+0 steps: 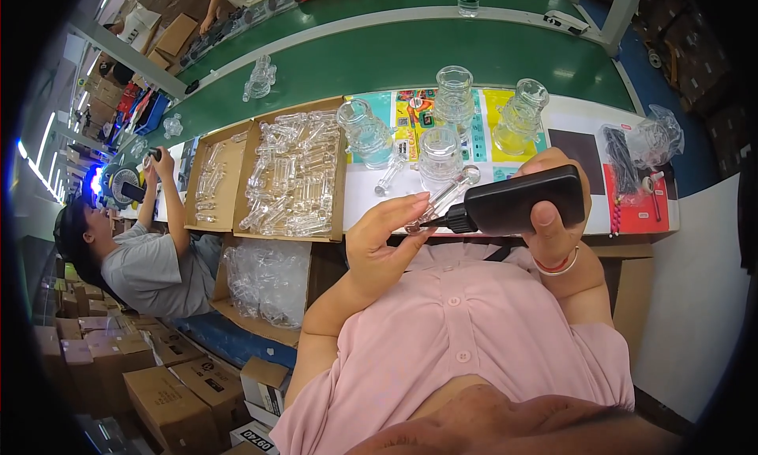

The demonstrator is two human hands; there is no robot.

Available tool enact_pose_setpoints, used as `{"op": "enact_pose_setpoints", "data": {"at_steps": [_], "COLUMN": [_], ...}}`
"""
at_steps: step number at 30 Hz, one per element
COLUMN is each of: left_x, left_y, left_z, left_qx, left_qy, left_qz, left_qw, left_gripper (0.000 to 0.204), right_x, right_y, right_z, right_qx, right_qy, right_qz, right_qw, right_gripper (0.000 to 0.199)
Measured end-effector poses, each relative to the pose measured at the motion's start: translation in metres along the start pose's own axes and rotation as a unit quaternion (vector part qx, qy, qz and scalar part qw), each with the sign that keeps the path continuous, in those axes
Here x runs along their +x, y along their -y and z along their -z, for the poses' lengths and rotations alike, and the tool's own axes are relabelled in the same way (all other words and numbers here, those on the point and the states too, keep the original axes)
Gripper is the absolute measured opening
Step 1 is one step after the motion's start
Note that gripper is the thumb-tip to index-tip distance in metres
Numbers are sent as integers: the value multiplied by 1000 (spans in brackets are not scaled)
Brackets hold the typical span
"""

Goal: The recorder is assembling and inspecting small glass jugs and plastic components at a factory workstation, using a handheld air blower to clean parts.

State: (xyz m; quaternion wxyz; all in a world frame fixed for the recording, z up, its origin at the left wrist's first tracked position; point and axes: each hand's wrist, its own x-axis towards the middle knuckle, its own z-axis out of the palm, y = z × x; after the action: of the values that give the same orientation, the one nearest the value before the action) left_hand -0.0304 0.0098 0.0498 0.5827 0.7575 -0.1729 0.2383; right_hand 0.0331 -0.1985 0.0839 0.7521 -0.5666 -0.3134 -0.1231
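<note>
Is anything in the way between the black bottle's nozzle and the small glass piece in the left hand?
Nothing visible is. The nozzle of the black bottle in the right hand reaches the glass piece's lower end, at the left hand's fingertips; contact is unclear. The nearest glass vessel stands beyond, not between.

At mid-frame, a glass tube (452, 193) in the left hand (383, 238) and, to its right, a bottle (521, 201) in the right hand (553, 238); just behind these, on the bench (572, 115), four glass vessels (440, 156). Left of the vessels, two trays (230, 182) side by side with glass pieces (296, 174) in both, and below them a box (260, 329) with plastic bags (268, 281) inside. At the right of the frame, on the bench, a card (638, 214) with a bagged piece (657, 141) behind it; at lower left, cartons (185, 392).
</note>
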Motion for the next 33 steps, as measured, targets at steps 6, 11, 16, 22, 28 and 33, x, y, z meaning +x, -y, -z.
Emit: {"op": "enact_pose_setpoints", "data": {"at_steps": [6, 11, 16, 22, 28, 33], "left_x": [2, 3, 4, 5, -2, 0], "left_y": [-2, -1, -1, -1, -6, -2], "left_z": [0, 0, 0, -2, -3, -1], "left_qx": [102, 122, 116, 57, -292, -327], "left_qy": [-5, -15, -17, -20, -12, 19], "left_qz": [-63, -70, -64, -16, 199, 206], "left_qw": [993, 990, 991, 998, 936, 922], "left_gripper": [43, 43, 42, 40, 39, 34], "right_x": [4, 5, -3, -2, -14, -10], "right_y": [11, 22, 24, 22, 25, 21], "right_z": [6, 8, 7, 5, 13, 13], "right_qx": [-101, -184, -191, -181, -159, -142], "right_qy": [74, 142, 175, 204, 198, 200], "right_qz": [75, 154, 204, 283, 180, 194], "right_qw": [989, 960, 944, 919, 950, 950], "right_gripper": [37, 38, 45, 52, 48, 48]}}
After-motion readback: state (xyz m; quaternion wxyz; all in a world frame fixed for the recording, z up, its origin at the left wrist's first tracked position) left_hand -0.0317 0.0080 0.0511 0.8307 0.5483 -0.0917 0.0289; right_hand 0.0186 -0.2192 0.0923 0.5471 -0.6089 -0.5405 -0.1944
